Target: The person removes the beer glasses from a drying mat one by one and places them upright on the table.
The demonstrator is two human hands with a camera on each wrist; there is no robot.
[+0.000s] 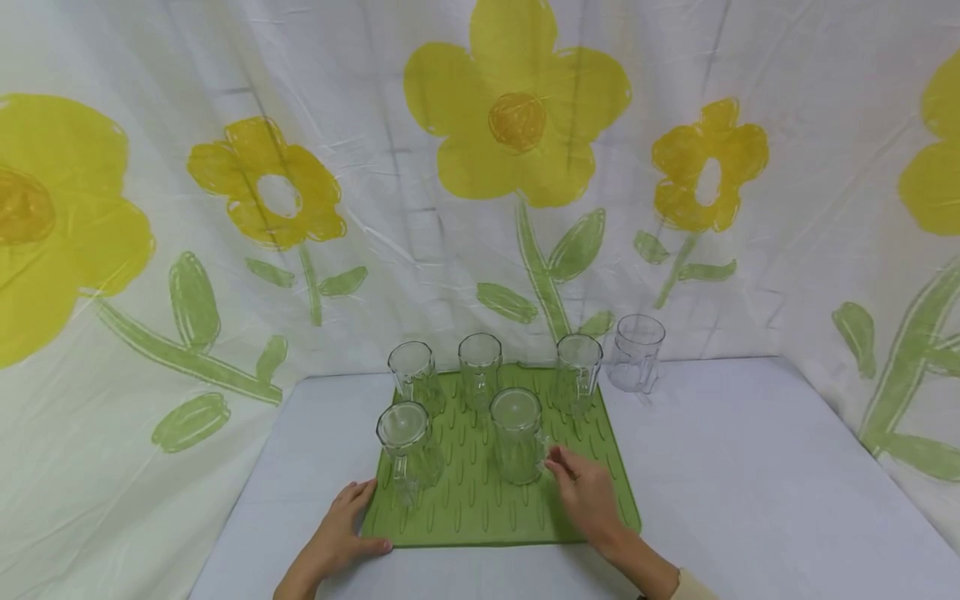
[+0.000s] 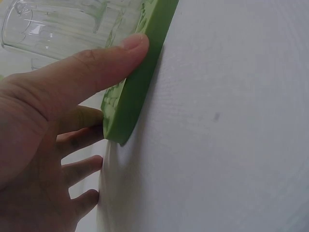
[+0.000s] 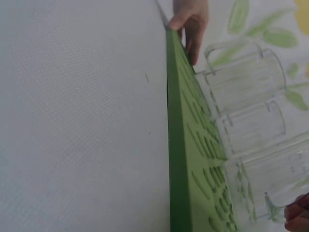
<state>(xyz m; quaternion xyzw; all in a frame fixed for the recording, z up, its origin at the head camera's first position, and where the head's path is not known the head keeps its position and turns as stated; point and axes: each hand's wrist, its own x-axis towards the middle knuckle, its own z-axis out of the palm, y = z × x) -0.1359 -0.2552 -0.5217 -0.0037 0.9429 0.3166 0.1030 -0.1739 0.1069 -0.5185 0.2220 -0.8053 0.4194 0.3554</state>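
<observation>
A green ribbed drying mat (image 1: 480, 517) lies on the white table. My left hand (image 1: 345, 529) rests at its front left corner, thumb along the front edge and fingers against the left side; in the left wrist view the thumb (image 2: 96, 70) touches the mat's edge. My right hand (image 1: 588, 496) pinches the handle of the front right glass mug (image 1: 516, 446), which stands on the mat with its base up. In the right wrist view only fingertips (image 3: 298, 212) show at that handle. A second mug (image 1: 422, 467), also base up, stands front left, near my left hand.
Behind these, a row of clear glass mugs stands on the mat: left (image 1: 412, 375), middle (image 1: 480, 375) and right (image 1: 577, 375). Another glass mug (image 1: 637, 354) stands off the mat, at the table's back right. A flower-printed curtain (image 1: 420, 275) hangs behind the table (image 1: 735, 475).
</observation>
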